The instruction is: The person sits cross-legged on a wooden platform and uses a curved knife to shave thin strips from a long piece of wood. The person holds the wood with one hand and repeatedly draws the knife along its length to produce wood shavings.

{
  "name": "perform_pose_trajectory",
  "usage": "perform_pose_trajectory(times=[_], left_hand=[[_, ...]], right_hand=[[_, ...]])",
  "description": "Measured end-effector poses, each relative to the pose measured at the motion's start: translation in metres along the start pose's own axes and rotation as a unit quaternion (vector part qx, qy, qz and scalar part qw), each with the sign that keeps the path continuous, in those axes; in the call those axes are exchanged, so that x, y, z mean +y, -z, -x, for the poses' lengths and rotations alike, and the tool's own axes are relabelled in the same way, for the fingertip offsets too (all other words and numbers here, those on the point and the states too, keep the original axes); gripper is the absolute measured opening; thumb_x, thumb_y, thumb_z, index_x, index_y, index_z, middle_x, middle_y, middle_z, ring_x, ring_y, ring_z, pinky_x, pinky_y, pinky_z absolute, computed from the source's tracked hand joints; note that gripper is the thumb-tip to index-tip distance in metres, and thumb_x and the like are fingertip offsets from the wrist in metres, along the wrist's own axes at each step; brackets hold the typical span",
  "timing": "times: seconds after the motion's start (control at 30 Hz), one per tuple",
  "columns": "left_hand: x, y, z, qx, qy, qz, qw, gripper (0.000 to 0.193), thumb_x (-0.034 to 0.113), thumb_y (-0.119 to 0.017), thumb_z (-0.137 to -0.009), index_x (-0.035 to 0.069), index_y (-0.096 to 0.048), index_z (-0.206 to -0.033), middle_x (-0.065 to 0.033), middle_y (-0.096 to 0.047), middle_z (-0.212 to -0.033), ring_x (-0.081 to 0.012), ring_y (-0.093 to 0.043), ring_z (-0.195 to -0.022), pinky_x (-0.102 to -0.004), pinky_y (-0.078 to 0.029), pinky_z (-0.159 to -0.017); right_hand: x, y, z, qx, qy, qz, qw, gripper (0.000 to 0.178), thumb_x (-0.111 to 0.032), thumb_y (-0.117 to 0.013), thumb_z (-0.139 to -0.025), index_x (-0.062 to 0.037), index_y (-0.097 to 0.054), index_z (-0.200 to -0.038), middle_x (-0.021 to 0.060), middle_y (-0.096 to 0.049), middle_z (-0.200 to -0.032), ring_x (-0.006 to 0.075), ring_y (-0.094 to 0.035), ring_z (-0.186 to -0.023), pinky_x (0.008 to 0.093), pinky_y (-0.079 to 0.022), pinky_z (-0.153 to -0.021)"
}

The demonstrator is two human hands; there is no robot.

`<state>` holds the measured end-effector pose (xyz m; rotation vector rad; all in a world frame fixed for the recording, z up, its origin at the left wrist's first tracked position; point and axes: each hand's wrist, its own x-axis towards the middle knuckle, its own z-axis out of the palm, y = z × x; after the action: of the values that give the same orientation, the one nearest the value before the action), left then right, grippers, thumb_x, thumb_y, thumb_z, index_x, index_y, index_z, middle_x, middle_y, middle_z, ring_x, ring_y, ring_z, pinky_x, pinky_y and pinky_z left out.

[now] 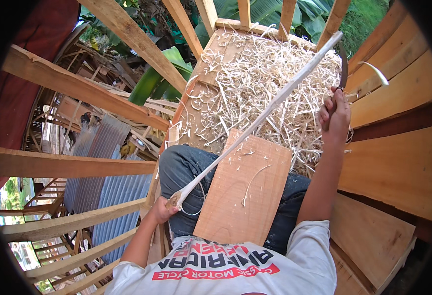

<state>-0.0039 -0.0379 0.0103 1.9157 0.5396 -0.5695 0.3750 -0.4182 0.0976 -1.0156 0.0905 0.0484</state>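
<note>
My left hand (164, 210) is closed around the thick, brownish end of a long, pale, whittled wooden stick (265, 115). The stick slants up to the far right, passing over my knee and a flat board. In my right hand (336, 115), fingers wrapped round the handle, is a knife (344, 66) with a dark blade pointing away from me, close beside the stick's far end. A pale curled shaving (376, 73) shows just right of the blade. The wooden board (243, 191) lies across my lap, with a thin curled strip and small chips on it.
A thick heap of wood shavings (275, 78) covers much of the wooden floor (201, 118) ahead. Wooden slats (73, 162) form an open railing at the left. A plank wall (393, 172) stands close on the right. Corrugated metal sheets (120, 196) lie beyond the railing.
</note>
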Motion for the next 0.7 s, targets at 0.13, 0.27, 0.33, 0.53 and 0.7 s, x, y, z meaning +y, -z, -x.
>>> perform_pose_trajectory(times=[0.13,0.27,0.33,0.53,0.7], left_hand=[[-0.01,0.0,0.0,-0.022,0.025,0.09,0.995,0.063,0.066,-0.065,-0.066,0.005,-0.051,-0.057,0.0019,-0.046,-0.051,-0.0083,-0.045,-0.048,-0.028,-0.035,-0.043],[-0.009,0.0,0.002,-0.038,0.031,0.129,0.99,0.067,0.071,-0.063,-0.065,0.006,-0.047,-0.056,0.0009,-0.043,-0.05,-0.009,-0.043,-0.045,-0.0274,-0.034,-0.041],[-0.007,-0.001,0.001,-0.048,0.034,0.173,0.983,0.069,0.074,-0.063,-0.064,0.007,-0.044,-0.056,0.0004,-0.041,-0.049,-0.0096,-0.043,-0.043,-0.0267,-0.034,-0.039],[-0.009,0.007,-0.002,-0.087,0.041,0.206,0.974,0.073,0.076,-0.062,-0.062,0.005,-0.043,-0.058,-0.0021,-0.04,-0.049,-0.0116,-0.043,-0.039,-0.0254,-0.032,-0.034],[-0.013,0.012,-0.005,-0.118,0.058,0.213,0.968,0.074,0.077,-0.057,-0.064,0.005,-0.042,-0.056,-0.0028,-0.039,-0.048,-0.0115,-0.041,-0.038,-0.0244,-0.031,-0.032]], right_hand=[[-0.004,0.002,0.025,-0.14,-0.088,0.108,0.98,0.02,-0.02,-0.047,-0.094,-0.0017,-0.055,-0.098,-0.0025,-0.044,-0.056,0.0035,-0.038,-0.035,0.0177,-0.029,-0.029],[0.007,-0.005,0.032,-0.198,-0.143,0.138,0.96,0.019,-0.019,-0.054,-0.091,-0.0014,-0.053,-0.1,-0.0011,-0.045,-0.055,0.0047,-0.038,-0.034,0.0195,-0.027,-0.03],[0.012,-0.012,0.038,-0.149,-0.102,0.135,0.974,0.021,-0.019,-0.055,-0.091,-0.0016,-0.051,-0.101,-0.0007,-0.046,-0.054,0.0051,-0.039,-0.034,0.0195,-0.028,-0.03],[0.035,-0.029,0.043,-0.096,0.016,0.072,0.993,0.016,-0.018,-0.047,-0.095,-0.0039,-0.05,-0.102,0.0014,-0.05,-0.063,0.0049,-0.043,-0.041,0.0202,-0.032,-0.034],[0.055,-0.03,0.049,-0.151,0.058,0.206,0.965,0.021,-0.022,-0.047,-0.096,-0.0026,-0.053,-0.091,-0.0054,-0.04,-0.058,0.001,-0.034,-0.047,0.0179,-0.025,-0.04]])
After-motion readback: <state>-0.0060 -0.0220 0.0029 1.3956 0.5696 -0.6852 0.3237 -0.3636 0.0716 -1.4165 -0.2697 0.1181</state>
